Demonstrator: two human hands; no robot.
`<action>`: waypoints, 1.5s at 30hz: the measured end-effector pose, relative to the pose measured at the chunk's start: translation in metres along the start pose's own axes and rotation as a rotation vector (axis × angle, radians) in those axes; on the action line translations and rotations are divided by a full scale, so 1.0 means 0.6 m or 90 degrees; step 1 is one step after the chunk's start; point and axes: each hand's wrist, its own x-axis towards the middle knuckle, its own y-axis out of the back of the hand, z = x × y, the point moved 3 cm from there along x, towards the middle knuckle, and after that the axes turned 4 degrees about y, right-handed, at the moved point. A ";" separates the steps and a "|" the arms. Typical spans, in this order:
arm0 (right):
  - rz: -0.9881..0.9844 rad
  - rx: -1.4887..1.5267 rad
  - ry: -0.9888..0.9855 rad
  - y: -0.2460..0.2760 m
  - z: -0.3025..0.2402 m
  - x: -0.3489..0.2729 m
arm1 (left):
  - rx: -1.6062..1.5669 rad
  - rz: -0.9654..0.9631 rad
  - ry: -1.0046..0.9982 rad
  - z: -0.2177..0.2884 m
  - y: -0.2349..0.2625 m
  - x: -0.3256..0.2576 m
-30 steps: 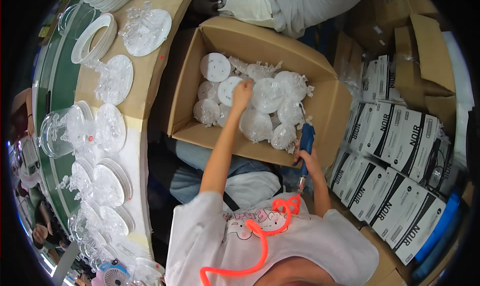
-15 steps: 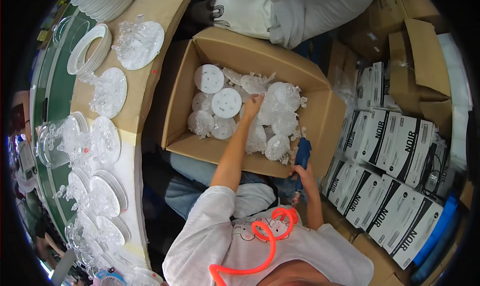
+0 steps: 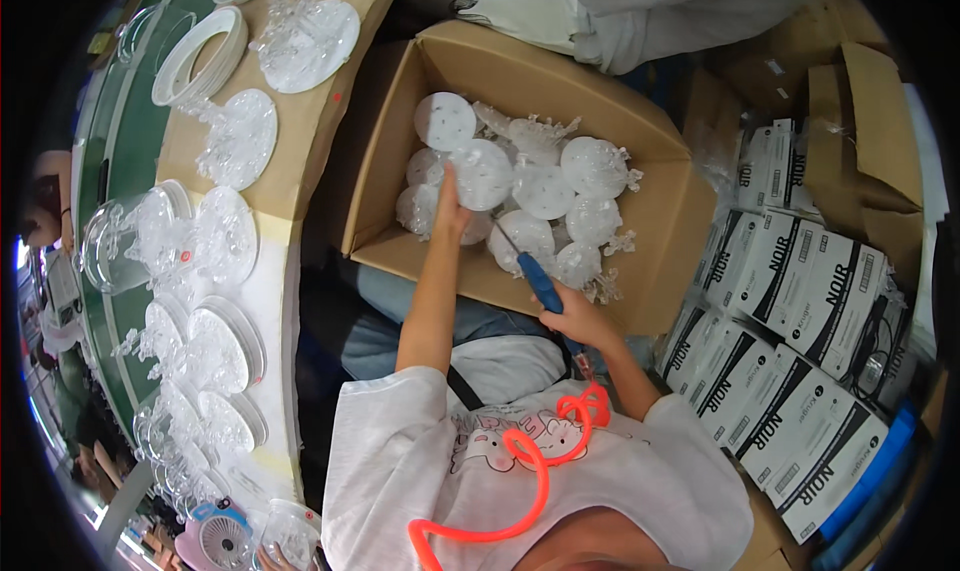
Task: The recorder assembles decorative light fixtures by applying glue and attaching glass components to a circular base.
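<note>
My left hand point(image 3: 452, 211) grips the left edge of a round translucent white plastic disc point(image 3: 484, 176), lifted a little over the pile in a cardboard box point(image 3: 640, 141). In my right hand point(image 3: 580, 317) is a blue air blow gun point(image 3: 540, 281), fingers wrapped round its body. Its thin nozzle points up and left toward the disc's lower edge. An orange-red coiled hose point(image 3: 530, 451) runs from the gun across my shirt. Below the disc lie several more discs, such as one at the upper left point(image 3: 445, 121), and clear plastic pieces with spiky bits point(image 3: 597, 167).
Along the left, a table point(image 3: 275, 301) bears stacked discs point(image 3: 225, 346), white rings point(image 3: 200, 56) and a small fan point(image 3: 222, 541). Printed white cartons point(image 3: 800, 281) are stacked at the right beside an open cardboard box point(image 3: 880, 121). Someone in light clothing point(image 3: 680, 16) is beyond my box.
My left hand has moved left from the middle of the pile and now holds a disc. The right hand has swung the blow gun left, its nozzle now toward that disc. The whole view has shifted slightly.
</note>
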 end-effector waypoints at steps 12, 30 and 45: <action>0.038 -0.009 -0.023 -0.044 -0.014 0.050 | -0.041 0.115 -0.114 0.040 0.082 -0.014; 0.003 0.116 -0.022 -0.046 -0.007 0.046 | -0.099 0.097 -0.189 0.051 0.134 0.005; 0.006 0.167 -0.038 -0.048 -0.015 0.057 | -0.120 0.095 -0.209 0.049 0.128 0.002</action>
